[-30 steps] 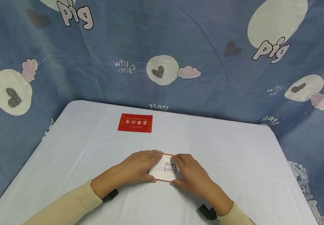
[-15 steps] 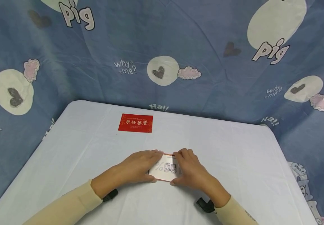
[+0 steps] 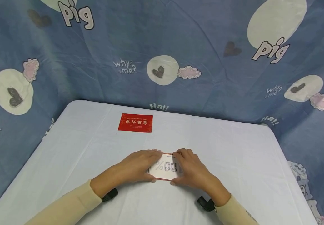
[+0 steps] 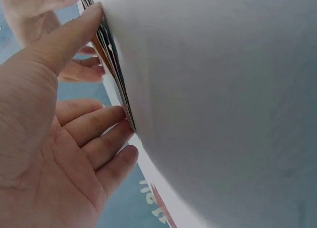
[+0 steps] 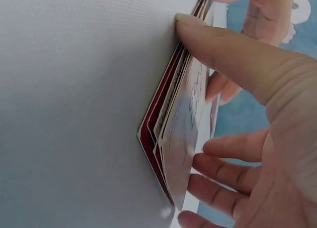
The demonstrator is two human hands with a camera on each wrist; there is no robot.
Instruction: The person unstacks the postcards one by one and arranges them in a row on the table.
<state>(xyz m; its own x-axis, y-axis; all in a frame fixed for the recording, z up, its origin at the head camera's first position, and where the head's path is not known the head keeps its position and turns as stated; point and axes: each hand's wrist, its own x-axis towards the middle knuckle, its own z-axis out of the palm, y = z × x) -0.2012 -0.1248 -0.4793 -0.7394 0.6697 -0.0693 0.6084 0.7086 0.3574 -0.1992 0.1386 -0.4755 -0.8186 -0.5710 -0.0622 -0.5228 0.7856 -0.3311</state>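
Note:
A small stack of cards (image 3: 164,170) lies on the white table, its top card white with upside-down "Good Luck" lettering. My left hand (image 3: 137,165) grips the stack's left end, thumb on the near edge and fingers along the far edge. At the right end, my right hand (image 3: 193,171) holds it the same way, with its fingers bent over the far corner. Seen from the right wrist, the stack (image 5: 178,119) has slightly spread layers, with red ones at the bottom. The left wrist view shows the stack's edge (image 4: 117,72) between thumb and fingers.
A red card (image 3: 135,122) with white Chinese characters lies flat farther back on the white tabletop (image 3: 221,150). Behind the table hangs a blue patterned cloth (image 3: 100,56). Dark wrist-worn devices (image 3: 206,204) sit below the wrists.
My right hand has shifted slightly on the stack, its fingers bending more at the far edge and its wrist moving a little inward. The left hand and the red card stay in place.

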